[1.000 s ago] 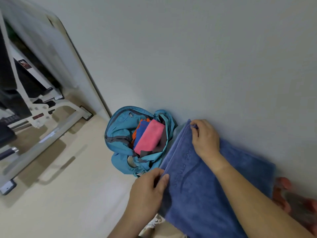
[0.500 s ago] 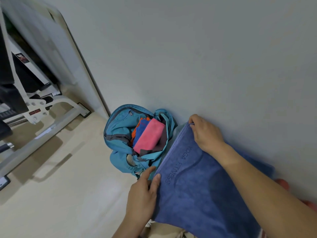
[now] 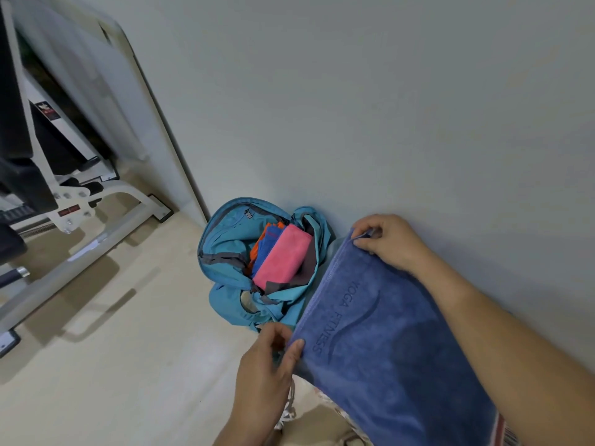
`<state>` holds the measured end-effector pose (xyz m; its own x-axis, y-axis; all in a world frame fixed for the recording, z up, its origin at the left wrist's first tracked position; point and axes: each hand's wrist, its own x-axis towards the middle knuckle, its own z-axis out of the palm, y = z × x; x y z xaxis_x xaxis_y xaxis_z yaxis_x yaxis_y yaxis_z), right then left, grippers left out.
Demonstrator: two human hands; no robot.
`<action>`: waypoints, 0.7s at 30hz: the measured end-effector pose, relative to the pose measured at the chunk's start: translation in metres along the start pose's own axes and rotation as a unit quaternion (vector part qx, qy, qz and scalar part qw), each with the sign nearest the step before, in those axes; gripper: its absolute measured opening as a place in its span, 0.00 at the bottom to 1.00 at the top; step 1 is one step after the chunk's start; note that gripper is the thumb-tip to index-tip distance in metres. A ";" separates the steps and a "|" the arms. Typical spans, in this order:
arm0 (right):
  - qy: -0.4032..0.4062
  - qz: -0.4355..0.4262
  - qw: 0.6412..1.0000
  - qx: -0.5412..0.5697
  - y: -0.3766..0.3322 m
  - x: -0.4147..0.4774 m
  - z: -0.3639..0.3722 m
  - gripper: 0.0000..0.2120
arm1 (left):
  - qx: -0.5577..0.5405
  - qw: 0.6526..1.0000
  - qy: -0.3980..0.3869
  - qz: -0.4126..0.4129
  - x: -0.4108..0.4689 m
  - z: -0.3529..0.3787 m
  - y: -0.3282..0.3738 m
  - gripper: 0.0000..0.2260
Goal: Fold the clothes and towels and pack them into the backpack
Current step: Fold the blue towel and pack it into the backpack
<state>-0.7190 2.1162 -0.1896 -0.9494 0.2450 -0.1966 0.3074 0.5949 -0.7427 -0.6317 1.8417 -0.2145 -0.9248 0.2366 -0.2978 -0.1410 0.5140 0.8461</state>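
Head view: your left hand (image 3: 264, 371) pinches the near corner and your right hand (image 3: 391, 243) the far corner of the dark blue terry towel (image 3: 386, 349), whose edge you have drawn straighter, just right of the open teal fabric backpack (image 3: 225, 252), so it looks ready to pack.

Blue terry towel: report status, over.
Left hand pinches near corner, right hand pinches far corner. Blue terry towel held beside open teal fabric backpack, not yet in. Pink folded cloth fills much of the opening.
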 end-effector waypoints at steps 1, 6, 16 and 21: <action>0.007 0.011 1.000 0.003 0.000 0.002 0.001 0.13 | -0.012 1.000 -0.007 -0.001 -0.002 0.000 -0.003 0.09; -0.014 -0.027 0.997 -0.073 -0.006 0.003 0.003 0.11 | -0.013 0.998 -0.051 0.030 -0.009 -0.001 -0.010 0.18; -0.009 -0.117 0.962 -0.245 -0.017 -0.023 -0.034 0.07 | -0.043 0.998 0.004 0.033 -0.003 -0.029 -0.006 0.16; 0.104 -0.063 0.989 -0.087 -0.030 -0.103 -0.080 0.07 | 0.008 0.992 0.039 0.117 0.016 -0.069 0.022 0.09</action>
<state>-0.6256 2.1343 -0.0956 -0.9527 0.3014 0.0399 0.2107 0.7492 -0.6279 -0.6741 1.7997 -0.1701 -0.9560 0.2874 -0.0587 0.0859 0.4656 0.8808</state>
